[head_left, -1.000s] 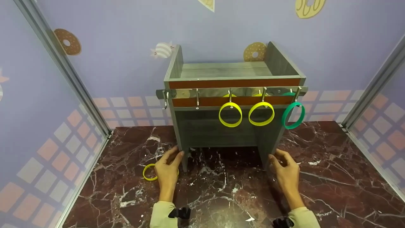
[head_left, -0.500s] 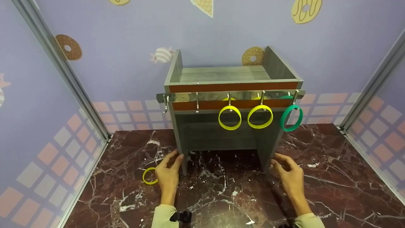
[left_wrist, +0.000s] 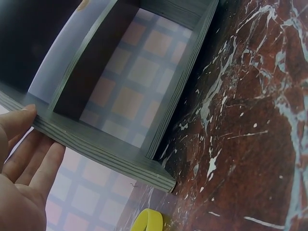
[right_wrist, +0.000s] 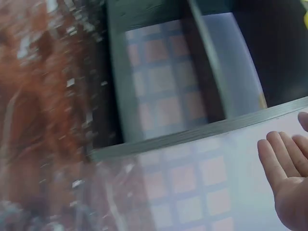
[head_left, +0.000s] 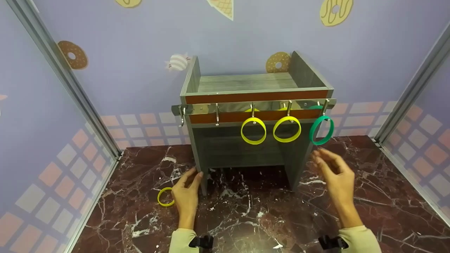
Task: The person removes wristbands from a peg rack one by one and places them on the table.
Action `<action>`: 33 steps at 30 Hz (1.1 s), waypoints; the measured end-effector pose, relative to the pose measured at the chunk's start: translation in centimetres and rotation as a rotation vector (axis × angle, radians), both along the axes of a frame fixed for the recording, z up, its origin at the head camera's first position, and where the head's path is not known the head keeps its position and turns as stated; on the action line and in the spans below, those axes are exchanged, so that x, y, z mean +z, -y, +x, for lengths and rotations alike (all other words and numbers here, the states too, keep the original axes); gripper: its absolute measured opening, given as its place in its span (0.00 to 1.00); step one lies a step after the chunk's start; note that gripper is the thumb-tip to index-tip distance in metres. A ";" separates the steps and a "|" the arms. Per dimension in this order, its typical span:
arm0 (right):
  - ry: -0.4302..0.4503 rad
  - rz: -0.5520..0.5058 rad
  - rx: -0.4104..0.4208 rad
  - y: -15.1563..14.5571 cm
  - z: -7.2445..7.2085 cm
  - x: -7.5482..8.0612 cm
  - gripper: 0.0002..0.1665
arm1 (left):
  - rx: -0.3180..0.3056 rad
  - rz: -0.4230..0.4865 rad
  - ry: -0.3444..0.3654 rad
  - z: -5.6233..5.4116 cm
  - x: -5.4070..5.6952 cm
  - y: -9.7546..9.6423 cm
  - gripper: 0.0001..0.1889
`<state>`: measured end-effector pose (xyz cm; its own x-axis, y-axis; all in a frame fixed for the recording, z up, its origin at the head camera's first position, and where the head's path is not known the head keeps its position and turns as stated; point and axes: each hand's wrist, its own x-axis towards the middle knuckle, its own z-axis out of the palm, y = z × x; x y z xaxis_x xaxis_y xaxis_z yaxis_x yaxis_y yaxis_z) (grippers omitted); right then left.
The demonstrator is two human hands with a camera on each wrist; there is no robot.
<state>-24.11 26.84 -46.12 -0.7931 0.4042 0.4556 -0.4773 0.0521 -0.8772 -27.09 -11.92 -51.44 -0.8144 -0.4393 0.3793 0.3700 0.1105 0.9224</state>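
A small grey wooden shelf (head_left: pixel 242 146) with a red-brown front strip stands on the marbled table. My left hand (head_left: pixel 186 196) pinches the front edge of its left side panel (left_wrist: pixel 101 147), thumb on the inner side and fingers along the outside. My right hand (head_left: pixel 339 179) is in the air beside the right panel, fingers loosely bent and holding nothing; in the right wrist view its fingers (right_wrist: pixel 284 159) are apart from the panel edge. Above it a green ring (head_left: pixel 321 130) hangs from a metal hook rail (head_left: pixel 232 106).
Two yellow rings, one in the middle (head_left: pixel 253 131) and one further right (head_left: pixel 287 129), hang from the same rail; its two leftmost hooks are bare. Another yellow ring (head_left: pixel 164 196) lies on the table (head_left: pixel 239 225) left of my left hand. Patterned wall panels (head_left: pixel 133 80) enclose the back and sides.
My right hand has let go of the right side panel and moved up and to the right. My left hand keeps its hold on the left panel, and the rings hang as before.
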 end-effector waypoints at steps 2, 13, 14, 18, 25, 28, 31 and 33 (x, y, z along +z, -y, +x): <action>-0.035 -0.072 0.036 0.1 0.1 0.9 0.18 | 0.000 -0.003 0.000 0.1 0.0 0.0 0.13; -0.089 -0.468 0.253 0.4 0.8 4.6 0.15 | 0.001 0.001 -0.003 0.0 0.0 -0.1 0.13; -0.098 -0.487 0.278 0.3 0.9 4.8 0.15 | 0.000 0.002 -0.004 0.0 0.0 -0.1 0.13; -0.114 -0.509 0.325 0.3 0.8 5.2 0.14 | 0.011 0.002 -0.002 0.0 0.0 -0.2 0.13; -0.097 -0.508 0.288 0.7 0.6 5.9 0.14 | 0.013 0.008 0.010 0.0 0.0 -0.3 0.13; -0.098 -0.509 0.273 0.8 0.7 6.2 0.15 | -0.012 0.013 0.003 0.1 0.0 -0.2 0.13; -0.115 -0.523 0.269 0.9 0.7 6.6 0.15 | -0.022 0.012 -0.013 0.0 -0.1 -0.1 0.13; -0.133 -0.543 0.275 0.9 0.8 6.9 0.14 | -0.020 0.011 -0.018 0.0 -0.1 -0.1 0.13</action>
